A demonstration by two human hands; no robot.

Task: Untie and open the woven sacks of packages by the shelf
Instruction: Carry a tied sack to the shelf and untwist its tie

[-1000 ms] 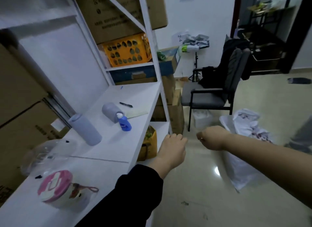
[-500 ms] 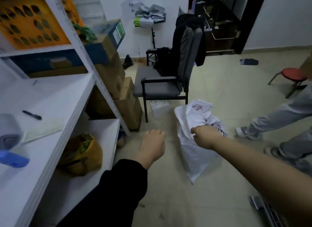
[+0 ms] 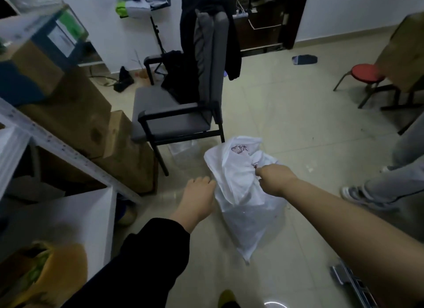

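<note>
The right hand pinches the white sack, contents hidden; the left hand, fingers relaxed, has moved beside it.

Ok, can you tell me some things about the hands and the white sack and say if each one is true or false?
1. The right hand grips the white sack near its top. True.
2. The left hand holds a pair of scissors. False: it holds nothing, and its fingers reach to the sack's left side.
3. The sack lies on the chair. False: it hangs over the floor, in front of the chair.
4. A red stool stands at the far right. True.
5. The left arm wears a dark sleeve. True.
</note>
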